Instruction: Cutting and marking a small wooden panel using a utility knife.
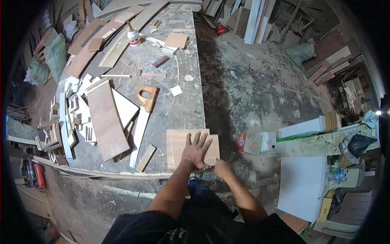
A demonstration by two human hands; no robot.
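Note:
My left hand (196,151) lies flat with spread fingers on a light wooden panel (213,143), which juts past the table's right edge. Beneath it, a second pale wooden board (170,147) rests on the table's near right corner. My right hand (222,168) is closed in a fist beside the panel's overhanging near right corner. It is somewhat blurred, and what it grips is too small or hidden to make out. To the left, a handsaw (147,98) with a wooden handle lies on the table, near a small wood strip (146,157).
The dark worktable (170,110) carries a brown board (106,118), many white and wooden offcuts (83,112), a white glue bottle (133,37) and a dark red block (161,61). Right of me stand a red box (241,142) and a big white panel (300,185) on the floor.

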